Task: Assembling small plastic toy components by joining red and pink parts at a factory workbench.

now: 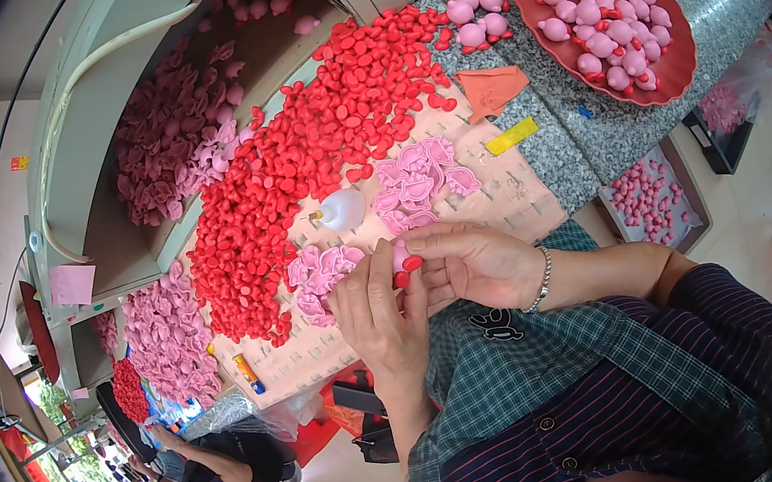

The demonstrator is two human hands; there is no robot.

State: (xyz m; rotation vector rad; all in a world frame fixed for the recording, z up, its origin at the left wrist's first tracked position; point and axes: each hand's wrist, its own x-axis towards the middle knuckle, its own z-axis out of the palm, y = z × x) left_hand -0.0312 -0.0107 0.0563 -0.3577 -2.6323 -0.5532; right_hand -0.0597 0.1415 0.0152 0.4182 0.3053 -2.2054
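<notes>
A small pink piece [399, 255] with red bits [412, 263] on its side sits between my hands, above the near edge of a beige sheet. My left grip [377, 312] is nearly closed, fingertips and thumb about the piece; my right grip [489, 260] is bent in, thumb against it, though I cannot tell whether it pinches. I judge the step in hand to be seating the red bits on the pink body; the next move calls for steady, light pressure that won't dent or twist it. Just beyond lie loose pink shells [415, 183], a white squeeze bottle [342, 210] and a spread of red pieces [295, 165]. Further off, on the granite tabletop [552, 151], a red tray [527, 0] carries pink figures [619, 31] with red parts.
</notes>
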